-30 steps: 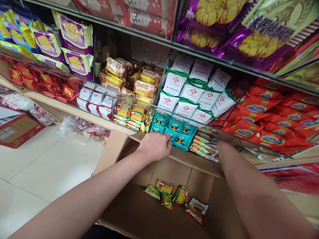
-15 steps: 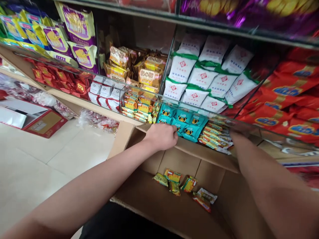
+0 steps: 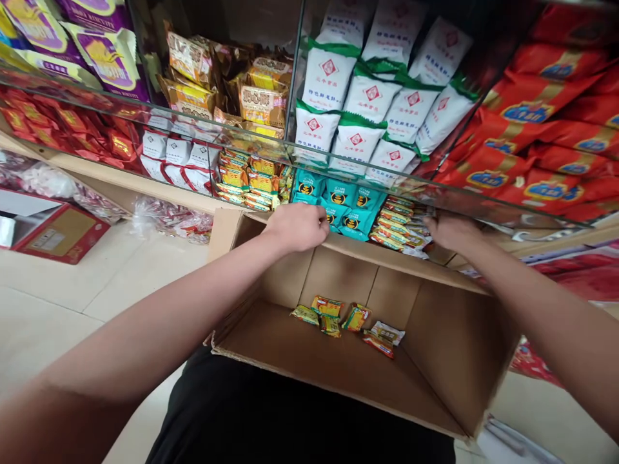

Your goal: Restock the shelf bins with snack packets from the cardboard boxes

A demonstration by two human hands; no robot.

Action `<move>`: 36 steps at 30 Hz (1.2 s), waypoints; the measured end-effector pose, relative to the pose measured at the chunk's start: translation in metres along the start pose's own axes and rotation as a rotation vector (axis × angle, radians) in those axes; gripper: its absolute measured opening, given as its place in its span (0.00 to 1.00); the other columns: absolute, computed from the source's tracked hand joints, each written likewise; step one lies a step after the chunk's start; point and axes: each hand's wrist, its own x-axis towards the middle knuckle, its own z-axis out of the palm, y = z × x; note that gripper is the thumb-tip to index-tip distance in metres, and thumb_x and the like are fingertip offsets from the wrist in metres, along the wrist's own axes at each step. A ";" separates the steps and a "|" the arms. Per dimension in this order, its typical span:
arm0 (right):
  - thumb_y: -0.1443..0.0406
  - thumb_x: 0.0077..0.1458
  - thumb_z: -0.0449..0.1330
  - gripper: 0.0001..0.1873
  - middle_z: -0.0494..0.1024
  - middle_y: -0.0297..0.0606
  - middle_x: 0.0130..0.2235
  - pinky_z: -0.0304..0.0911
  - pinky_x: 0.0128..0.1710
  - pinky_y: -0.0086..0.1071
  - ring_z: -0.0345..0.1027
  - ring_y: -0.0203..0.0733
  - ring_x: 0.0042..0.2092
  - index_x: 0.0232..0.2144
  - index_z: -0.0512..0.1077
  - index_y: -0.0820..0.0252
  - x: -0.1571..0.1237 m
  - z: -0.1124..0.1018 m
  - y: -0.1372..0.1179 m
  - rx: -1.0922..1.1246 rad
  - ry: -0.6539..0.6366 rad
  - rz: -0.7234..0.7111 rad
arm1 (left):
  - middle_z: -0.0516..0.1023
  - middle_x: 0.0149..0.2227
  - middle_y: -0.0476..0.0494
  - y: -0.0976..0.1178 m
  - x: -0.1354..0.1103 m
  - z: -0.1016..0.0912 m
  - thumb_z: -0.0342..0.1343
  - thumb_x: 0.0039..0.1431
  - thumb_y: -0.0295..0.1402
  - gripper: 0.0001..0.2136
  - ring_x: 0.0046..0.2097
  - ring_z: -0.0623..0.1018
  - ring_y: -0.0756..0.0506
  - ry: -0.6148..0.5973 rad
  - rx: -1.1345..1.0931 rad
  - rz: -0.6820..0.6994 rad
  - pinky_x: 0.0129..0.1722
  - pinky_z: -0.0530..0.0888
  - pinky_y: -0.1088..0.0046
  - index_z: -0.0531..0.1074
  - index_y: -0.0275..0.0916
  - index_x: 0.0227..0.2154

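Observation:
My left hand (image 3: 298, 227) is closed over the far edge of an open cardboard box (image 3: 300, 368), just in front of teal snack packets (image 3: 341, 205). At the right end of that low shelf row, my right hand (image 3: 451, 232) is beside a stack of small yellow-orange snack packets (image 3: 397, 224). Its fingertips are at the stack's right side; the fingers look apart, and nothing shows in them. Inside the box lie several loose packets, among them a yellow one (image 3: 356, 317) and a white one (image 3: 388, 332).
Above the row, a glass-fronted shelf holds white-and-green bags (image 3: 355, 140), brown packs (image 3: 264, 103) and red bags (image 3: 541, 116). A red carton (image 3: 72, 232) stands on the tiled floor at the left. My black-clothed legs (image 3: 290, 412) are against the box's near side.
The view has shifted, so the shelves sit higher and more of the box shows. My right hand has come into clearer view by the packet stack; my left hand keeps its hold.

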 end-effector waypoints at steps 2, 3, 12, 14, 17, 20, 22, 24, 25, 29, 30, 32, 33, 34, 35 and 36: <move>0.56 0.57 0.43 0.31 0.63 0.65 0.48 0.52 0.49 0.42 0.56 0.53 0.52 0.47 0.60 0.85 -0.030 -0.020 -0.001 -0.065 -0.032 -0.110 | 0.74 0.36 0.44 0.000 0.000 0.000 0.38 0.54 0.45 0.19 0.39 0.72 0.41 0.008 0.018 -0.006 0.35 0.65 0.67 0.71 0.43 0.36; 0.58 0.57 0.43 0.29 0.62 0.64 0.49 0.50 0.50 0.42 0.54 0.53 0.53 0.49 0.59 0.83 -0.053 -0.031 -0.004 -0.085 -0.005 -0.229 | 0.74 0.36 0.44 0.000 0.000 0.000 0.37 0.54 0.45 0.19 0.39 0.72 0.41 0.013 0.026 -0.007 0.35 0.65 0.67 0.71 0.43 0.36; 0.61 0.48 0.54 0.24 0.64 0.48 0.51 0.54 0.50 0.33 0.57 0.46 0.52 0.47 0.64 0.66 -0.214 0.083 -0.043 0.135 -0.591 -0.086 | 0.75 0.38 0.46 -0.001 -0.001 -0.002 0.36 0.54 0.46 0.20 0.38 0.73 0.41 0.021 0.016 0.003 0.33 0.67 0.67 0.71 0.48 0.37; 0.62 0.50 0.52 0.21 0.66 0.53 0.48 0.54 0.49 0.36 0.59 0.50 0.51 0.45 0.65 0.70 -0.206 0.121 -0.038 0.072 -0.709 0.054 | 0.75 0.39 0.45 -0.002 -0.004 -0.002 0.35 0.54 0.47 0.21 0.38 0.73 0.42 0.018 0.015 0.007 0.33 0.67 0.68 0.71 0.47 0.37; 0.64 0.49 0.53 0.18 0.70 0.53 0.44 0.57 0.44 0.35 0.63 0.50 0.47 0.42 0.67 0.69 -0.193 0.143 -0.030 0.067 -0.718 0.081 | 0.75 0.38 0.45 -0.001 -0.008 0.000 0.34 0.54 0.48 0.22 0.38 0.73 0.43 0.016 0.024 0.010 0.34 0.67 0.70 0.72 0.45 0.36; 0.66 0.46 0.54 0.16 0.72 0.49 0.42 0.58 0.41 0.34 0.65 0.49 0.44 0.40 0.68 0.64 -0.190 0.141 -0.028 0.086 -0.705 0.039 | 0.75 0.38 0.45 -0.001 -0.010 0.000 0.34 0.53 0.50 0.23 0.37 0.74 0.44 0.007 0.024 -0.007 0.33 0.67 0.71 0.71 0.44 0.35; 0.69 0.46 0.53 0.14 0.73 0.48 0.40 0.58 0.41 0.35 0.66 0.50 0.43 0.37 0.70 0.62 -0.192 0.138 -0.031 0.088 -0.680 0.026 | 0.76 0.37 0.45 -0.002 -0.010 0.000 0.34 0.53 0.50 0.23 0.36 0.74 0.44 0.006 0.018 -0.008 0.32 0.67 0.72 0.71 0.45 0.35; 0.70 0.45 0.51 0.12 0.73 0.49 0.38 0.58 0.40 0.37 0.66 0.52 0.42 0.34 0.71 0.63 -0.194 0.136 -0.034 0.095 -0.640 0.032 | 0.76 0.36 0.45 -0.004 -0.008 -0.001 0.34 0.53 0.50 0.23 0.36 0.74 0.44 0.007 0.005 0.001 0.32 0.67 0.72 0.71 0.44 0.34; 0.70 0.45 0.51 0.12 0.74 0.50 0.37 0.58 0.39 0.37 0.67 0.52 0.41 0.33 0.71 0.64 -0.195 0.134 -0.035 0.106 -0.619 0.036 | 0.76 0.35 0.44 -0.005 -0.007 -0.001 0.35 0.53 0.50 0.23 0.35 0.74 0.44 0.005 -0.006 0.005 0.31 0.67 0.72 0.72 0.44 0.34; 0.66 0.52 0.46 0.15 0.75 0.48 0.33 0.59 0.37 0.37 0.69 0.50 0.37 0.37 0.69 0.65 -0.193 0.109 -0.044 0.218 -0.511 0.038 | 0.76 0.35 0.44 -0.007 -0.011 0.000 0.39 0.54 0.46 0.19 0.38 0.74 0.44 0.106 -0.139 0.046 0.36 0.68 0.69 0.71 0.43 0.37; 0.64 0.54 0.43 0.17 0.74 0.46 0.34 0.60 0.36 0.35 0.69 0.47 0.37 0.39 0.68 0.64 -0.193 0.097 -0.048 0.274 -0.471 0.035 | 0.75 0.37 0.43 -0.005 -0.016 0.001 0.40 0.55 0.44 0.18 0.40 0.73 0.44 0.165 -0.206 0.096 0.39 0.68 0.68 0.71 0.43 0.39; 0.61 0.58 0.37 0.21 0.74 0.42 0.36 0.61 0.35 0.31 0.68 0.41 0.36 0.45 0.64 0.62 -0.194 0.068 -0.058 0.487 -0.370 0.038 | 0.73 0.42 0.42 0.006 -0.034 0.004 0.40 0.57 0.38 0.16 0.46 0.70 0.45 0.275 -0.379 0.258 0.45 0.66 0.66 0.68 0.42 0.43; 0.58 0.58 0.36 0.23 0.74 0.41 0.37 0.62 0.34 0.30 0.68 0.40 0.35 0.47 0.62 0.62 -0.196 0.052 -0.065 0.638 -0.315 0.047 | 0.71 0.45 0.42 0.014 -0.045 0.006 0.41 0.57 0.36 0.16 0.47 0.69 0.46 0.288 -0.481 0.349 0.46 0.66 0.66 0.67 0.42 0.45; 0.56 0.58 0.37 0.24 0.73 0.40 0.37 0.63 0.32 0.29 0.68 0.39 0.34 0.48 0.62 0.62 -0.197 0.037 -0.071 0.788 -0.271 0.057 | 0.69 0.47 0.41 0.024 -0.057 0.009 0.42 0.57 0.35 0.16 0.48 0.68 0.46 0.273 -0.593 0.424 0.47 0.65 0.67 0.65 0.41 0.47; 0.54 0.57 0.39 0.24 0.73 0.40 0.38 0.64 0.31 0.29 0.68 0.38 0.33 0.48 0.62 0.61 -0.199 0.024 -0.077 0.907 -0.234 0.061 | 0.67 0.49 0.40 0.034 -0.069 0.011 0.43 0.57 0.36 0.17 0.48 0.68 0.47 0.202 -0.718 0.454 0.46 0.67 0.68 0.62 0.40 0.49; 0.53 0.56 0.41 0.24 0.73 0.40 0.38 0.64 0.30 0.28 0.67 0.38 0.33 0.48 0.62 0.61 -0.201 0.013 -0.083 0.994 -0.210 0.062 | 0.66 0.50 0.39 0.044 -0.079 0.014 0.45 0.56 0.37 0.19 0.46 0.69 0.48 0.066 -0.848 0.444 0.43 0.68 0.70 0.60 0.39 0.51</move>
